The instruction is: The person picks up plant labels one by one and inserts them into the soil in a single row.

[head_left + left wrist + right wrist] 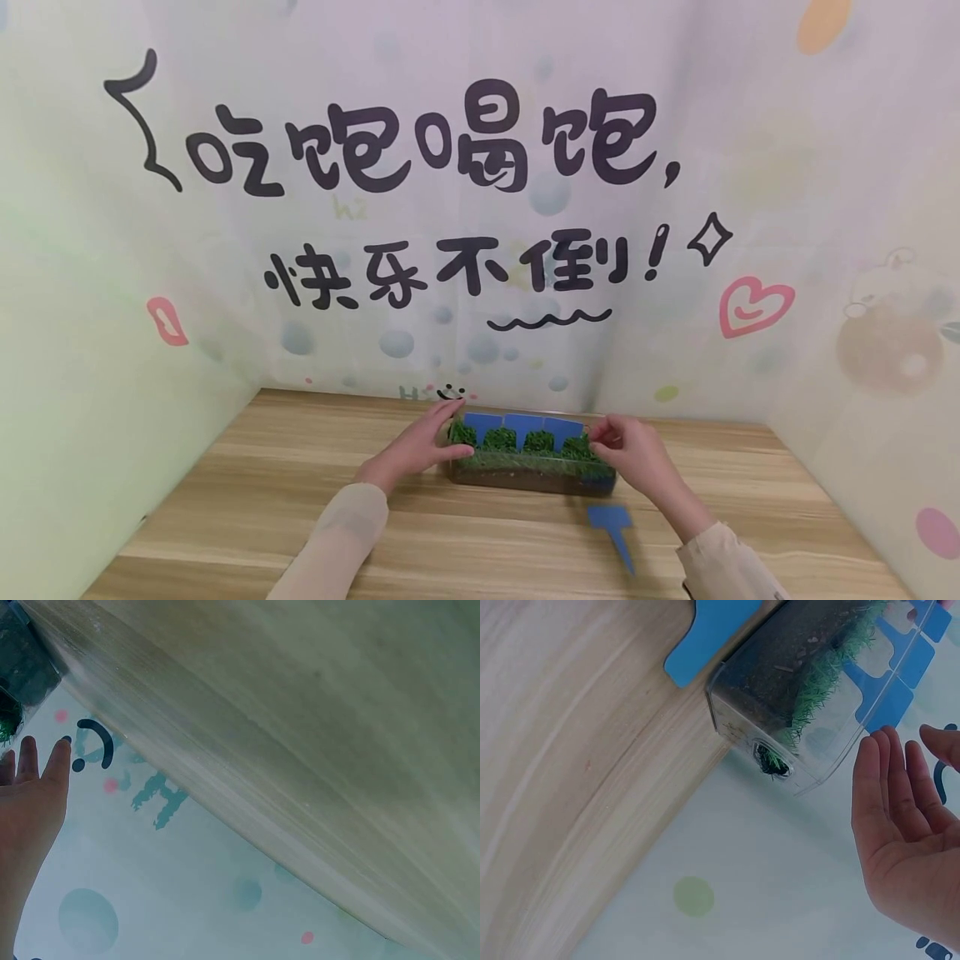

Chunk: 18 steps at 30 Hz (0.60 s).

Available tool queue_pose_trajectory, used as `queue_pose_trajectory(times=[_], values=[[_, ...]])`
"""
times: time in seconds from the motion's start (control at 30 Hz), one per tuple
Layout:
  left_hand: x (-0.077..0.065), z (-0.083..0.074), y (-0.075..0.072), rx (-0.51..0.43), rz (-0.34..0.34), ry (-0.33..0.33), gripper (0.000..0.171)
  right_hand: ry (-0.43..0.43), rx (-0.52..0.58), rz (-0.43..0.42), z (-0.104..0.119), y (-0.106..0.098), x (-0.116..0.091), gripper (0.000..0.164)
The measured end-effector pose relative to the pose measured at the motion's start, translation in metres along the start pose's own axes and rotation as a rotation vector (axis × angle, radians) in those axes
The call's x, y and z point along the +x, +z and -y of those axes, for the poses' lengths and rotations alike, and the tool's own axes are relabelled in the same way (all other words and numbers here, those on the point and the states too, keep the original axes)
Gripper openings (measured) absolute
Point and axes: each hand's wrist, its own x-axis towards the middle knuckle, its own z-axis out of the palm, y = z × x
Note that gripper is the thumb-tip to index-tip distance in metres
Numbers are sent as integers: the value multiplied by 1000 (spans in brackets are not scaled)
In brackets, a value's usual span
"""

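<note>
A clear plastic box [517,478] of dark soil and green grass [538,441] stands on the wooden table. Several blue T-shaped plant labels [524,427] stick up in a row along its back. Around the box's left end is my left hand [411,452], thumb at the front and fingers reaching behind; whether it touches is unclear. Beside the right end, my right hand [636,450] has its fingers bent a little near the rightmost label. The right wrist view shows nothing between that thumb and the fingers. One loose blue plant label [613,521] lies on the table in front.
The wooden table [300,517] meets a printed cloth backdrop [465,350] just behind the box. More cloth hangs along the left and right sides. In the right wrist view, a hole with grass [772,760] shows in the box's end wall.
</note>
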Motion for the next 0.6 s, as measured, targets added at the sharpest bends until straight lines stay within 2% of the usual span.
queue_pose_trajectory(times=[0.6], values=[[-1,-2,0,-6,2,-23,84,29,11,51,-4,-4,-15,5]])
